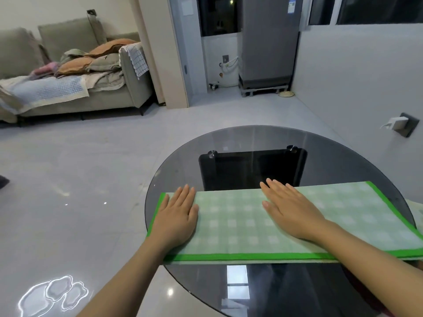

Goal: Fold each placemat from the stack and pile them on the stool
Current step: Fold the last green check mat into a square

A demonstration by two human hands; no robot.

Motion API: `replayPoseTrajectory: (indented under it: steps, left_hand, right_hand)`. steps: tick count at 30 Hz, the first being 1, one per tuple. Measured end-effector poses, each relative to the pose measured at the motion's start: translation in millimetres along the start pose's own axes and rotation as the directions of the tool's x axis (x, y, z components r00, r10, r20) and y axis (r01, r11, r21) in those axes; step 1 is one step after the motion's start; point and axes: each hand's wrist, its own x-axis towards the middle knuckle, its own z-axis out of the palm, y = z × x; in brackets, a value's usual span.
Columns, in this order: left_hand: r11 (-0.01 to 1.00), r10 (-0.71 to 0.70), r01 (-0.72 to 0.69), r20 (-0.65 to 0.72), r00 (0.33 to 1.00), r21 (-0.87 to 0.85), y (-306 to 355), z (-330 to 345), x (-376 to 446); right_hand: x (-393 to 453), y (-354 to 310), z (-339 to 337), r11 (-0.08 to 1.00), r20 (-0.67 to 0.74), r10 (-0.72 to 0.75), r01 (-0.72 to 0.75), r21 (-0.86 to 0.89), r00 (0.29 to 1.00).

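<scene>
Grey tiled floor (pixel 91 168) surrounded a round smoked-glass table (pixel 251 143); a sofa (pixel 128 88) heaped with cloths stood well beyond the left hand, a grey cabinet (pixel 270 42) far ahead of the right hand. Green checked placemat (pixel 233 225) lay across the table's near half, folded lengthwise, bright green border along the near edge and both ends. Left hand (pixel 176 216) rested flat on the placemat's left end, fingers straight and spread. Right hand (pixel 290 209) lay flat near the middle, fingers straight, tips reaching the far fold. Neither hand gripped anything.
</scene>
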Motion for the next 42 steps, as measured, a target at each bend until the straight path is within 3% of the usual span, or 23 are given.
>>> replayPoseTrajectory:
  steps: [8,12,16,22,30,34,42]
  left_hand:
    - [0.992,-0.107,0.107,-0.002,0.994,-0.062,-14,-11,-4]
    - [0.989,-0.133,0.128,-0.064,0.989,-0.075,-25,-25,2]
    - [0.979,-0.149,0.137,-0.077,0.986,-0.149,-26,-34,7]
    - [0.937,-0.182,0.131,-0.134,0.974,-0.323,-23,-38,10]
    - [0.792,-0.291,0.215,-0.043,0.956,-0.571,-33,-50,4]
    - [0.631,-0.361,0.249,0.007,0.933,-0.734,-38,-64,6]
    - [0.347,-0.296,0.164,0.058,0.953,-0.923,-22,-107,1]
  right_hand:
    - [4,-6,1,1.0,0.019,0.016,-0.017,0.01,1.0]
    - [0,-25,1,0.993,-0.064,-0.089,0.094,0.073,0.994]
    - [-8,-55,0,0.957,-0.036,-0.231,0.234,0.172,0.972]
    - [-5,-65,5,0.97,-0.014,-0.215,0.215,0.11,0.976]
    - [-5,-65,-2,0.964,0.092,-0.233,0.218,0.15,0.968]
    - [-6,-69,-5,0.97,0.133,-0.222,0.205,0.134,0.966]
    - [-10,-67,-6,0.964,0.113,-0.228,0.208,0.165,0.967]
